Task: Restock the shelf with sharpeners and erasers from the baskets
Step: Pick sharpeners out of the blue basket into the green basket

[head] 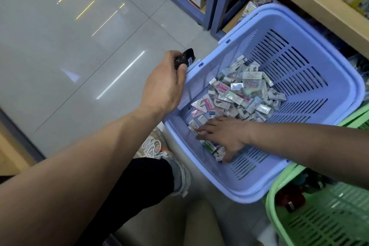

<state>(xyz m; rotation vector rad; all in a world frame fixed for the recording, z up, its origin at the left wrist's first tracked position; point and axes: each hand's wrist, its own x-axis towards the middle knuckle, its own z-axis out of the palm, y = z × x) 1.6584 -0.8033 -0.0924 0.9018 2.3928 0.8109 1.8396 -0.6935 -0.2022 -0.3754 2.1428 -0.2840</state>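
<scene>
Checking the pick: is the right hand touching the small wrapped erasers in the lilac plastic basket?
Touching. Head view: the right hand lies flat on the small wrapped erasers in the lilac plastic basket.

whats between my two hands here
Head view: the slotted wall of the blue basket and a few wrapped erasers separate the left hand from the right hand.
</scene>
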